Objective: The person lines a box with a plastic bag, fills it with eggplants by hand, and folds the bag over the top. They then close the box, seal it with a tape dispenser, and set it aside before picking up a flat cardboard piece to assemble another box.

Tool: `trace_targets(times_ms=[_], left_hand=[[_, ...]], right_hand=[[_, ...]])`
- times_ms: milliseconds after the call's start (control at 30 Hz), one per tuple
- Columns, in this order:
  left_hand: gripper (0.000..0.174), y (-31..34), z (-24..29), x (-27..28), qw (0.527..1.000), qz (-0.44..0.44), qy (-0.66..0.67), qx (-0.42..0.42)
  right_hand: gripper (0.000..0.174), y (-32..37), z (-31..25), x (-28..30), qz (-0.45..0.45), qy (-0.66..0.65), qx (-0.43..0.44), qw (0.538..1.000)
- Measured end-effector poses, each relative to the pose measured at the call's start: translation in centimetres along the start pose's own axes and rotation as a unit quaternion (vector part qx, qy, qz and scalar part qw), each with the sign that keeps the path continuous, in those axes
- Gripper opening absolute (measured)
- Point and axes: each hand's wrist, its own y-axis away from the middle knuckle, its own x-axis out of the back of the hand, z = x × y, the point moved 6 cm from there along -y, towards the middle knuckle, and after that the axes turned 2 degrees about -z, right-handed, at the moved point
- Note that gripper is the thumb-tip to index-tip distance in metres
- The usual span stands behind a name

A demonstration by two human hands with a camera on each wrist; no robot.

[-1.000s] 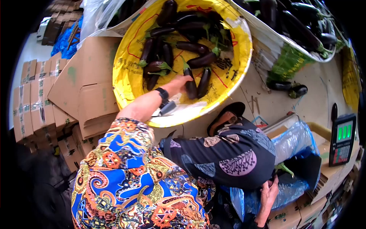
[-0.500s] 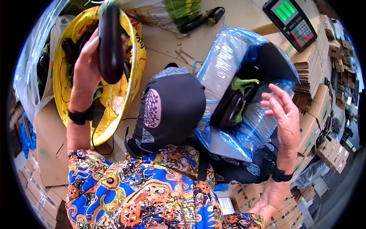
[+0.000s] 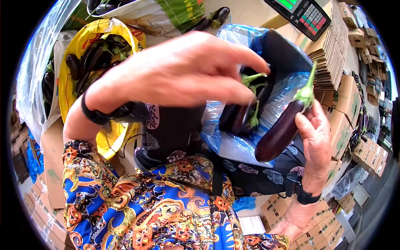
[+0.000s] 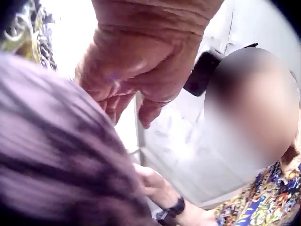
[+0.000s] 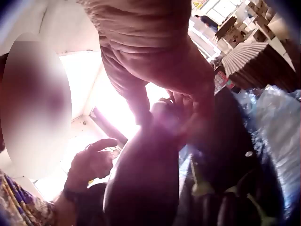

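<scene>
My right hand [image 3: 314,133] grips a dark purple eggplant [image 3: 275,135] near its green cap, fingers and thumb round it. The stem points up and the blunt end hangs over the near edge of the box. In the right wrist view the same eggplant [image 5: 141,183] extends down from the fingers. My left hand [image 3: 179,71], blurred and large in the head view, reaches rightward with nothing held, its fingers extended. Behind its fingertips is a box lined with blue plastic [image 3: 287,93], with eggplants [image 3: 235,116] inside. The left wrist view also shows the left hand [image 4: 141,61] holding nothing.
At left stands a yellow-lined basket [image 3: 64,93] with several eggplants [image 3: 98,58]. A scale display [image 3: 310,18] stands at the upper right beside stacked flat cardboard [image 3: 333,50]. Taped cartons [image 3: 346,100] line the right side. Two eggplants [image 3: 218,16] lie on the floor behind.
My left hand was in the basket at an eggplant, then held one up; now it is empty and farther right. My right hand, empty half a second ago, now holds an eggplant.
</scene>
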Motion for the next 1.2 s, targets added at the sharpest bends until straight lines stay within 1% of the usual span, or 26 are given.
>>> trace_targets(times_ms=[33,100,133,167,200,233,267,300,367,400,500,567,633,667,700,767,800,833,867,900,933,967,1033,1100,1167,1200], left_hand=[[0.047,0.8,-0.8,0.9,0.999,0.024,0.047,0.008],[0.045,3.6,-3.0,3.6,0.99,0.108,0.07,0.061],[0.045,4.6,-4.1,4.7,0.984,0.154,0.052,0.076],[0.045,5.6,-5.7,5.7,0.975,0.201,0.035,0.09],[0.044,6.8,-7.8,6.6,0.968,0.222,0.05,0.102],[0.043,7.7,-9.9,7.3,0.961,0.242,0.065,0.114],[0.043,8.7,-12.1,7.6,0.948,0.271,0.082,0.147],[0.042,9.7,-14.3,7.7,0.932,0.299,0.1,0.18],[0.04,12.0,-19.5,7.1,0.905,0.315,0.183,0.22],[0.04,12.3,-19.8,6.6,0.903,0.323,0.177,0.22],[0.034,13.5,-18.5,6.5,0.887,0.375,0.213,0.168],[0.032,15.3,-19.6,7.7,0.856,0.445,0.228,0.132],[0.032,17.1,-19.4,9.0,0.828,0.513,0.204,0.1],[0.033,18.3,-19.4,9.7,0.801,0.56,0.177,0.115],[0.033,19.4,-19.5,10.3,0.772,0.603,0.152,0.132],[0.032,22.4,-23.0,10.9,0.729,0.646,0.16,0.163],[0.03,24.6,-27.2,11.1,0.723,0.646,0.171,0.176],[0.029,27.8,-33.1,11.3,0.751,0.602,0.224,0.152],[0.029,30.0,-37.1,10.7,0.738,0.601,0.214,0.219],[0.031,31.2,-38.9,9.6,0.711,0.616,0.185,0.284],[0.033,32.0,-40.3,8.5,0.703,0.616,0.177,0.309],[0.033,33.4,-43.3,7.6,0.701,0.598,0.183,0.344],[0.034,33.3,-45.4,5.9,0.688,0.576,0.185,0.4],[0.034,33.1,-47.4,4.9,0.653,0.581,0.18,0.451],[0.032,32.6,-49.0,4.6,0.671,0.558,0.187,0.45],[0.031,31.0,-47.6,4.3,0.685,0.534,0.202,0.452]], right_hand=[[0.053,0.2,1.2,0.9,0.02,0.014,-0.014,1.0],[0.056,-0.7,5.2,2.1,0.055,0.098,-0.052,0.992],[0.058,-1.3,6.2,2.3,0.069,0.174,-0.084,0.979],[0.063,-2.2,7.6,2.5,0.071,0.246,-0.078,0.964],[0.065,-3.3,9.7,2.8,0.085,0.366,-0.024,0.926],[0.066,-3.9,9.4,1.1,0.072,0.443,-0.028,0.893],[0.064,-4.8,12.0,1.0,0.049,0.488,-0.016,0.871],[0.062,-5.3,12.8,-0.2,0.019,0.5,-0.003,0.866],[0.059,-6.3,14.9,-0.2,0.04,0.494,-0.084,0.864],[0.06,-6.4,14.7,-0.2,0.039,0.494,-0.083,0.865],[0.064,-5.5,14.0,-0.7,0.041,0.508,-0.06,0.858],[0.067,-5.6,14.1,-0.8,0.039,0.512,-0.076,0.855],[0.07,-4.7,12.7,-1.2,0.025,0.52,-0.052,0.852],[0.072,-4.4,12.6,-1.0,0.018,0.528,-0.029,0.848],[0.071,-4.1,11.9,-1.0,0.029,0.545,-0.035,0.837],[0.068,-3.5,10.0,-1.2,0.041,0.575,-0.013,0.817],[0.059,-3.3,9.4,-0.9,0.067,0.574,0.026,0.816],[0.056,-3.3,8.7,-0.6,0.073,0.553,0.037,0.829],[0.054,-3.1,7.7,-0.1,0.08,0.532,0.047,0.842],[0.051,-3.0,7.0,0.3,0.086,0.51,0.057,0.854],[0.046,-3.0,6.6,1.0,0.105,0.498,0.05,0.859],[0.045,-3.0,6.6,1.6,0.11,0.474,0.042,0.873],[0.045,-2.8,6.6,2.8,0.116,0.424,0.024,0.898],[0.043,-2.7,7.0,3.6,0.116,0.383,-0.009,0.916],[0.044,-2.5,7.8,4.3,0.118,0.347,-0.019,0.93],[0.038,-2.5,7.7,4.2,0.13,0.328,-0.005,0.936]])
